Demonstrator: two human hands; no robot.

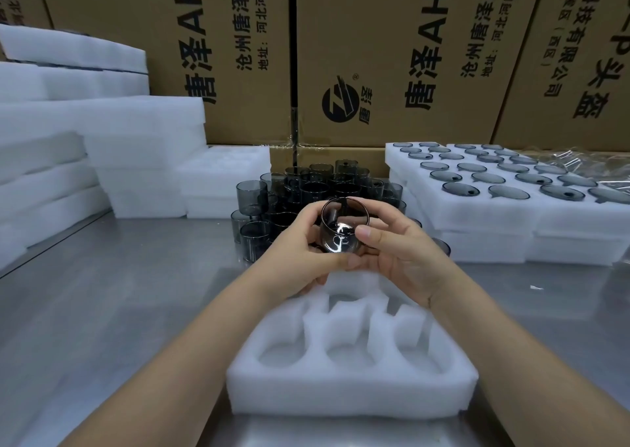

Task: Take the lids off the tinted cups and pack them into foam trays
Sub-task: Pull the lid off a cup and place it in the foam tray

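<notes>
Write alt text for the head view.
A left hand and right hand grip one tinted cup above a foam tray with empty pockets on a metal table. Loose cups cluster behind it, with filled trays stacked at right.

Steel table (102, 293): foam trays (341, 395), tinted cups (252, 194).

Bare left hand (300, 254) and right hand (404, 259), nails (363, 232) trimmed short.

I get bright, cool, even light from overhead, with a dull sheen on the steel table (102, 293) and only soft shadows beside the foam tray (341, 395). Small white glints sit on the cup (337, 233). My wide lens bows and tilts the cardboard boxes (375, 54) towards the edges, and the corners look soft.
</notes>
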